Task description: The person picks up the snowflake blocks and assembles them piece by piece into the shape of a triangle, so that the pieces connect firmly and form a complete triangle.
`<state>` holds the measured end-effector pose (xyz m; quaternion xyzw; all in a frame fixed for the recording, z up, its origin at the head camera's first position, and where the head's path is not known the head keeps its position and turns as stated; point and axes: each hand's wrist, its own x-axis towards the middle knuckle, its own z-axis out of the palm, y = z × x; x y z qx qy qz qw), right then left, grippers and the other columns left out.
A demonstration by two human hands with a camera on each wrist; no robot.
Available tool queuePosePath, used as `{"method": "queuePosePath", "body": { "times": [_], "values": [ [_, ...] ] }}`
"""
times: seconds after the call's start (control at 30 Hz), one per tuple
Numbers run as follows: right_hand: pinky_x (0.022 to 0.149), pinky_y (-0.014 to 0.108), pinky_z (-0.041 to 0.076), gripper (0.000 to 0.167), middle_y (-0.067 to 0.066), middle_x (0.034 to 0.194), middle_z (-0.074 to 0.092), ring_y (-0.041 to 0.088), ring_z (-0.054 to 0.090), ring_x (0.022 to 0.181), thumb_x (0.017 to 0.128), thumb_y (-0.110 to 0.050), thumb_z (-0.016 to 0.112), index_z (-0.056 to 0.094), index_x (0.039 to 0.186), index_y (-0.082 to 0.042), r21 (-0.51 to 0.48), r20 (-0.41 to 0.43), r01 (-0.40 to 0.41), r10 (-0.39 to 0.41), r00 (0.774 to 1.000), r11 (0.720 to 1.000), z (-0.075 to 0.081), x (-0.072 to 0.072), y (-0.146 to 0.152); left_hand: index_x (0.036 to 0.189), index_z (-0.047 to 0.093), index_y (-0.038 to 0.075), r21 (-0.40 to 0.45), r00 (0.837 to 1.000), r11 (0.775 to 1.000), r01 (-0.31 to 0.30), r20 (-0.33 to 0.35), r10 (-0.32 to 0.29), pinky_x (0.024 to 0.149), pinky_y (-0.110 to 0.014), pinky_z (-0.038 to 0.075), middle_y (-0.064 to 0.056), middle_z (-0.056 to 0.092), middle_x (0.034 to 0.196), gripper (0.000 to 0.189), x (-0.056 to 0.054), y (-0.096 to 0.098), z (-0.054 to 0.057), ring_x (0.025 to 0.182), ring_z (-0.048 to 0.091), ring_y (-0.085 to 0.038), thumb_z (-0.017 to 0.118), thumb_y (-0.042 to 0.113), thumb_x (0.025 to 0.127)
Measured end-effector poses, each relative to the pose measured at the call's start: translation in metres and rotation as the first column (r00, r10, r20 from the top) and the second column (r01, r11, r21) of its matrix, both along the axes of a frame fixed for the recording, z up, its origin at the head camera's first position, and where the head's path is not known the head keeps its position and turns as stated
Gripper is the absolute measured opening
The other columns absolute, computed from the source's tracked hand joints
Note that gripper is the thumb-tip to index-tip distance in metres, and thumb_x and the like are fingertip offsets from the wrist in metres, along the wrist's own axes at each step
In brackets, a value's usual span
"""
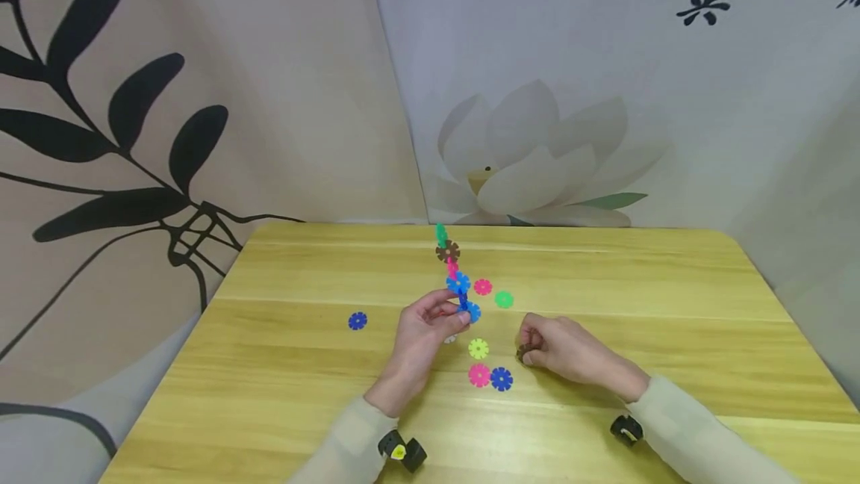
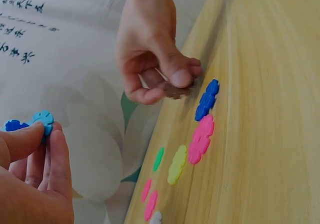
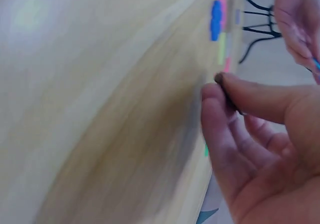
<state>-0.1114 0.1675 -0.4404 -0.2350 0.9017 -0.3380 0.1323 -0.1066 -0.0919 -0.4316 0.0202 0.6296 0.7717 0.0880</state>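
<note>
My left hand pinches the light blue flower-shaped disc at the near end of a chain of interlocked plastic discs. From there the chain runs away from me through a dark blue disc, another light blue disc, a pink one, a brown disc and a green disc at the far tip. To the right, my right hand holds a loose brown disc between thumb and fingers, apart from the chain. In the right wrist view that disc shows mostly edge-on, partly covered by the fingers.
Loose discs lie on the wooden table: yellow, pink and dark blue between my hands. Farther back are pink and green. Another dark blue disc lies left; a white one is partly hidden.
</note>
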Motion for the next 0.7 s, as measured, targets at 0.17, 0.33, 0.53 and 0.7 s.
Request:
{"method": "queuePosePath", "body": {
  "times": [0.17,0.33,0.53,0.7],
  "values": [
    [0.062,0.028,0.058,0.012,0.001,0.089,0.067,0.017,0.067,0.073,0.096,-0.002,0.071,0.061,0.102,-0.007,-0.191,0.151,0.112,-0.084,0.985,0.975,0.007,0.003,0.0,0.129,0.064,-0.003,-0.059,0.999,0.998,-0.035,-0.02,0.034,0.086,-0.026,0.059,-0.005,0.067,0.098,0.042,0.0,0.003,0.0,0.09,0.07,-0.016,0.078,0.003,0.09],
    [0.072,0.036,0.063,0.013,0.009,0.094,0.067,0.027,0.071,0.083,0.098,-0.002,0.068,0.062,0.109,-0.001,-0.324,0.222,0.196,-0.127,0.967,0.925,0.015,0.006,0.0,0.129,0.063,-0.005,-0.068,0.998,0.997,-0.048,-0.038,0.046,0.084,-0.025,0.059,-0.005,0.069,0.097,0.044,0.0,0.007,0.0,0.089,0.069,-0.015,0.079,0.002,0.089],
    [0.077,0.039,0.063,0.019,0.013,0.098,0.068,0.036,0.071,0.091,0.097,-0.001,0.068,0.062,0.114,0.004,-0.403,0.248,0.249,-0.157,0.956,0.881,0.024,0.01,-0.002,0.128,0.063,-0.005,-0.078,0.998,0.996,-0.049,-0.055,0.044,0.085,-0.025,0.059,-0.005,0.07,0.097,0.044,0.0,0.011,-0.002,0.089,0.069,-0.015,0.079,0.001,0.087],
    [0.08,0.042,0.062,0.025,0.015,0.102,0.07,0.041,0.071,0.093,0.098,-0.005,0.069,0.061,0.119,0.007,-0.443,0.275,0.284,-0.172,0.946,0.85,0.03,0.011,-0.006,0.122,0.065,-0.004,-0.076,0.998,0.996,-0.05,-0.048,0.047,0.085,-0.027,0.06,-0.006,0.071,0.096,0.04,-0.001,0.015,-0.005,0.089,0.069,-0.017,0.081,0.0,0.085]
  ]
}}
